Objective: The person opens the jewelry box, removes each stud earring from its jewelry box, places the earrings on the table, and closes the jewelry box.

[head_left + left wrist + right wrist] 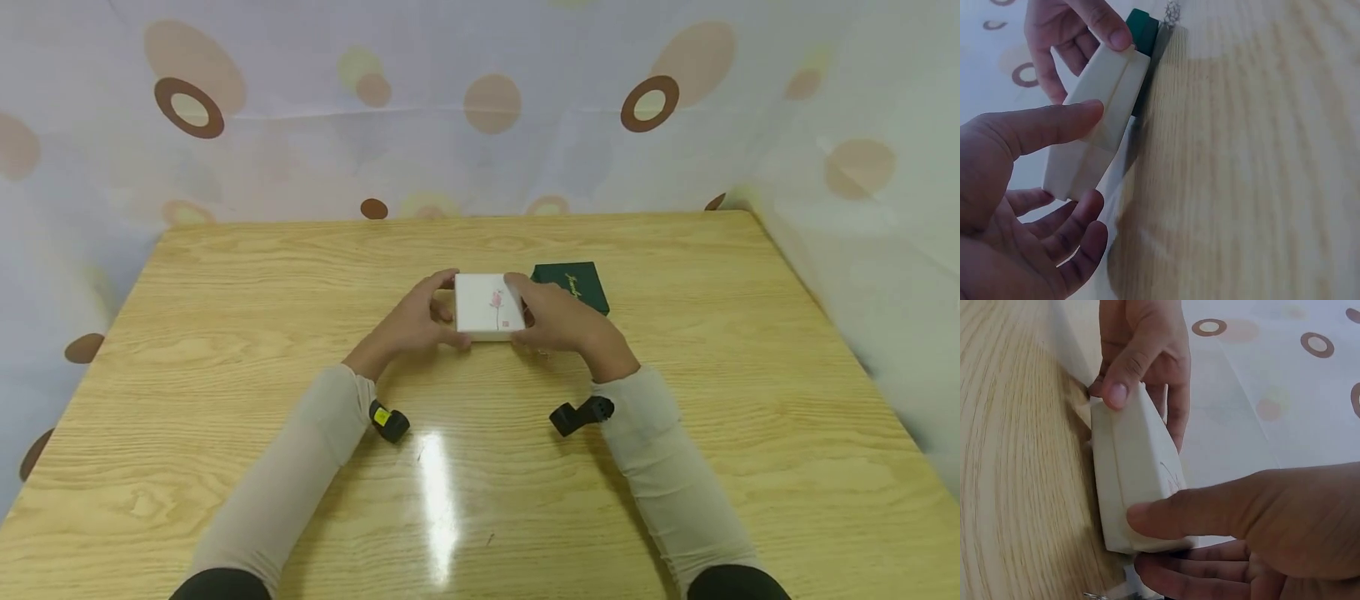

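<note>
A small white lidded box (pixel 477 304) with a pink flower printed on top is held between both hands over the middle of the table. My left hand (pixel 417 318) grips its left end, thumb on the near side and fingers around the far side. At the opposite end, my right hand (pixel 558 317) holds the box, its thumb also on the near side. A seam between lid and base runs along the side of the white box (pixel 1105 112) in the left wrist view. Whether its underside touches the table cannot be made out.
A dark green box (pixel 588 283) with gold lettering lies behind the right hand, partly covered by it. Near it shows a small tangled, metallic-looking thing (pixel 1172 11). The wooden table (pixel 225 333) meets a dotted cloth (pixel 420 158) at the back.
</note>
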A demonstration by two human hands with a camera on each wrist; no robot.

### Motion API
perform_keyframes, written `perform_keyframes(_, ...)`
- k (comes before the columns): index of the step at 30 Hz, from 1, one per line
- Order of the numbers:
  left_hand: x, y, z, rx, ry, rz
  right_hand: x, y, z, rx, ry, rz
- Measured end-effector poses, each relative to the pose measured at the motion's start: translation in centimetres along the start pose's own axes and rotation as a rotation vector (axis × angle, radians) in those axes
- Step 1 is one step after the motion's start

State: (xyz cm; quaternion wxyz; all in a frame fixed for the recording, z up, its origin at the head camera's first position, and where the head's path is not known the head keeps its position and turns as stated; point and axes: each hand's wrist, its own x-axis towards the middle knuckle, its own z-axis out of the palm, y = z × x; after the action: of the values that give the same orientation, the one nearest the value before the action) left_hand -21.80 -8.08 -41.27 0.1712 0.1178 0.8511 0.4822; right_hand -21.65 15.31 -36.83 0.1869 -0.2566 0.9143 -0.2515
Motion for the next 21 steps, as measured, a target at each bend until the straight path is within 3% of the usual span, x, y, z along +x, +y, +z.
perform_keyframes(6, 1.2, -0.1, 0.1, 0.03, 0.001, -0.027, 0.3, 0.0, 0.3, -0.087, 0.056, 0.028)
perform_keyframes(14, 1.3, 0.1, 0.0, 0.015, 0.008, -0.034, 0.8, -0.5, 0.4, -0.127, 0.08, 0.031)
perform_keyframes(18, 0.7, 0.1, -0.4, 0.037, 0.023, -0.029, -0.1, -1.1, -0.3, -0.159, 0.092, 0.048)
perform_keyframes(21, -0.7, 0.5, -1.1, 0.129, 0.076, -0.008, -1.6, -1.0, -1.5, -0.152, 0.118, 0.056)
